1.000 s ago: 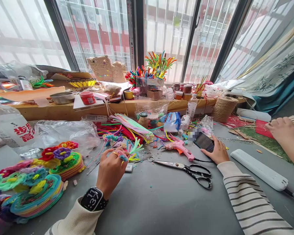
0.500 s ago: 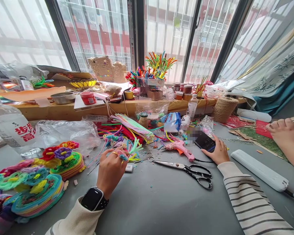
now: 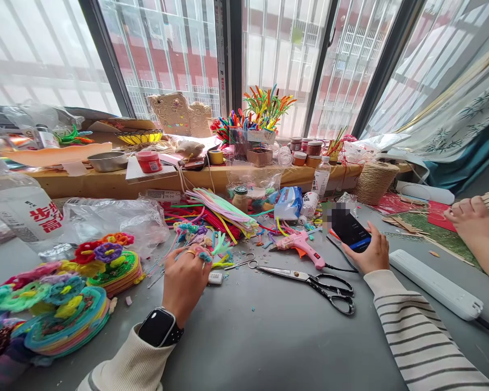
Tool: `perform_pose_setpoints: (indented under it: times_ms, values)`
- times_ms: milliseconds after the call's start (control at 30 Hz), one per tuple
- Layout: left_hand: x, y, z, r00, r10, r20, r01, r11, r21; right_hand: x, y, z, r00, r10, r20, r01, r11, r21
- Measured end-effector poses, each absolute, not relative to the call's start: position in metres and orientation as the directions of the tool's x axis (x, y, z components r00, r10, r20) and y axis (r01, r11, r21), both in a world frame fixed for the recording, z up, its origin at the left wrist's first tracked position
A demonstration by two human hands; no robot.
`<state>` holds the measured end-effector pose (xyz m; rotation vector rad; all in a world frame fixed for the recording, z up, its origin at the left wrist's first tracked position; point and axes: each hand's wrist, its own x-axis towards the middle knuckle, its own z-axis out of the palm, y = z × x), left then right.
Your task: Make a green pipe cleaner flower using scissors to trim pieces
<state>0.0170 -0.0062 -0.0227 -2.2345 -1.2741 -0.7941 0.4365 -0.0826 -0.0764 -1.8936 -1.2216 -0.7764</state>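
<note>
My left hand [image 3: 186, 279], a smartwatch on its wrist and a ring on one finger, is closed on a fuzzy pink and blue pipe cleaner piece [image 3: 204, 254]. Fingers partly hide that piece, so its full shape cannot be made out. Pale green pipe cleaner ends [image 3: 220, 243] stick up just beyond it. In my right hand [image 3: 370, 251] is a smartphone [image 3: 352, 231], gripped by its lower end and tilted with the dark screen lit. Left of the phone lie a pink glue gun [image 3: 299, 245] and large black-handled scissors [image 3: 309, 279]; small scissors [image 3: 244, 262] rest nearer my left hand.
Stacked pipe cleaner flower pieces [image 3: 73, 309] lie at the left, before a large plastic bottle [image 3: 24, 206]. A pipe cleaner bundle [image 3: 224, 212] spreads across the middle. At right are a white power strip [image 3: 436, 283], a twine spool [image 3: 377, 182] and another person's hand [image 3: 468, 217].
My right hand has raised the phone off the table and tilted its screen more toward me. My left hand stays nearly in place with the pipe cleaner piece.
</note>
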Motion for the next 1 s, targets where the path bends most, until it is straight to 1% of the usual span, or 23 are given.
perform_pose_setpoints:
  times_ms: [100, 200, 300, 367, 400, 467, 533, 567, 633, 667, 700, 733, 800, 867, 1000]
  values:
    - [0.016, -0.005, -0.025, 0.384, 0.675, 0.629, 0.897, -0.435, -0.081, 0.434, -0.086, -0.071, 0.386, 0.393, 0.835, 0.916, -0.272, -0.295]
    - [0.016, -0.004, -0.026, 0.377, 0.696, 0.611, 0.898, -0.437, -0.056, 0.426, -0.088, -0.062, 0.403, 0.316, 0.859, 0.908, -0.257, -0.332]
    - [0.016, -0.005, -0.025, 0.369, 0.684, 0.629, 0.889, -0.457, -0.025, 0.407, -0.088, -0.049, 0.414, 0.298, 0.860, 0.907, -0.219, -0.360]
    - [0.017, -0.006, -0.023, 0.354, 0.667, 0.656, 0.867, -0.497, 0.037, 0.387, -0.088, -0.038, 0.422, 0.312, 0.851, 0.906, -0.177, -0.385]
    - [0.018, -0.006, -0.021, 0.346, 0.657, 0.670, 0.840, -0.535, 0.090, 0.375, -0.087, -0.033, 0.429, 0.324, 0.843, 0.903, -0.158, -0.399]
    - [0.019, -0.008, -0.018, 0.325, 0.651, 0.686, 0.739, -0.627, 0.244, 0.346, -0.086, -0.022, 0.429, 0.379, 0.820, 0.900, -0.099, -0.424]
    - [0.022, -0.011, -0.013, 0.299, 0.690, 0.659, 0.580, -0.680, 0.449, 0.314, -0.083, -0.014, 0.420, 0.427, 0.801, 0.885, 0.003, -0.466]
    - [0.023, -0.012, -0.011, 0.289, 0.737, 0.612, 0.496, -0.661, 0.563, 0.297, -0.081, -0.011, 0.407, 0.464, 0.787, 0.868, 0.072, -0.491]
    - [0.026, -0.016, -0.006, 0.314, 0.838, 0.445, 0.271, -0.529, 0.804, 0.262, -0.075, -0.009, 0.382, 0.524, 0.761, 0.813, 0.200, -0.546]
    - [0.027, -0.018, -0.005, 0.352, 0.870, 0.345, 0.146, -0.415, 0.898, 0.246, -0.072, -0.008, 0.367, 0.544, 0.755, 0.782, 0.260, -0.567]
    - [0.028, -0.019, -0.004, 0.383, 0.883, 0.273, 0.026, -0.305, 0.952, 0.230, -0.069, -0.009, 0.343, 0.581, 0.738, 0.746, 0.310, -0.590]
    - [0.030, -0.021, -0.004, 0.413, 0.883, 0.223, -0.077, -0.210, 0.975, 0.216, -0.066, -0.010, 0.324, 0.618, 0.716, 0.707, 0.345, -0.617]
    - [0.032, -0.022, -0.006, 0.435, 0.887, 0.157, -0.234, -0.057, 0.971, 0.191, -0.061, -0.014, 0.288, 0.660, 0.694, 0.653, 0.395, -0.646]
    - [0.034, -0.022, -0.009, 0.433, 0.896, 0.104, -0.315, 0.042, 0.948, 0.173, -0.057, -0.017, 0.266, 0.683, 0.680, 0.620, 0.419, -0.663]
    - [0.034, -0.020, -0.011, 0.327, 0.943, 0.066, -0.433, 0.087, 0.897, 0.161, -0.056, -0.020, 0.196, 0.721, 0.665, 0.573, 0.465, -0.674]
